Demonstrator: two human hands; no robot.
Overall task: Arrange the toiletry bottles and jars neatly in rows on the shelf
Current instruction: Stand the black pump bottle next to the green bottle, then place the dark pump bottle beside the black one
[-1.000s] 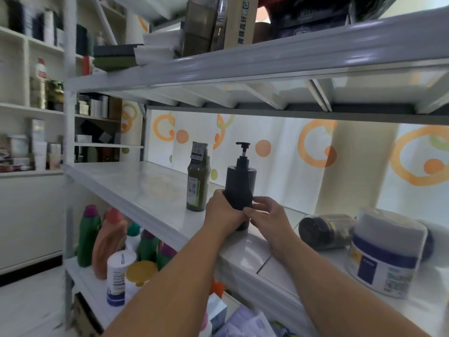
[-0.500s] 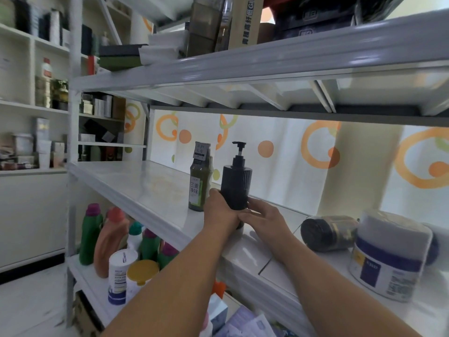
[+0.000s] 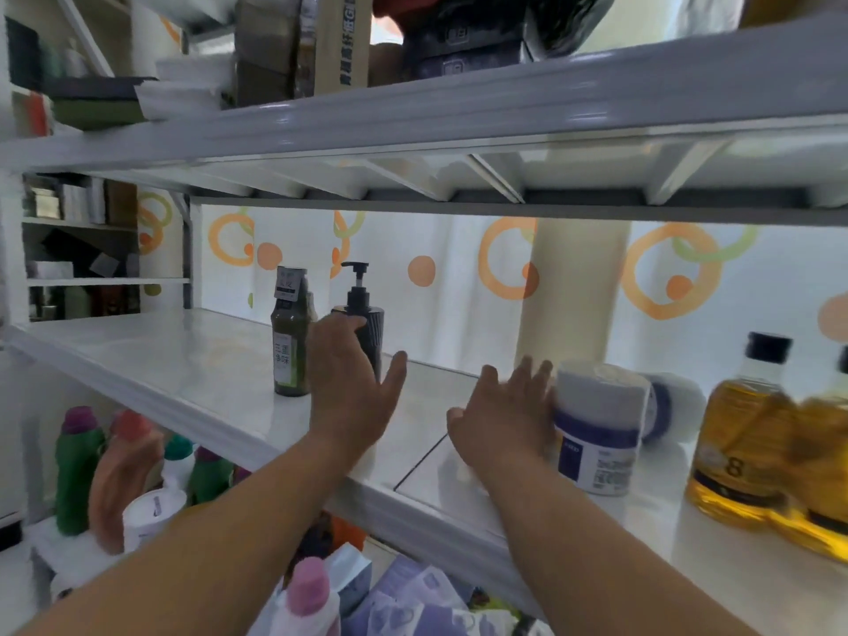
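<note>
Here, toward the back edge of the white shelf [image 3: 183,360], the olive-green glass bottle with a white label [image 3: 290,346] stands upright beside the black ribbed pump bottle [image 3: 367,328]. My left hand [image 3: 351,383] hangs open in front of the pump bottle, its grip released. My right hand [image 3: 502,424], fingers spread, presses against the white plastic jar with a purple band [image 3: 596,429], not clenched round it. Amber bottles [image 3: 743,429] stand near the shelf's right end.

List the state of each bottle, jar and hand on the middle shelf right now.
green bottle: upright, capped, untouched.
black pump bottle: upright, beside the green bottle.
white jar: upright, lid on.
second white jar: on its side behind it.
amber bottles: upright, capped.
left hand: open, empty.
right hand: open, against the white jar.
</note>
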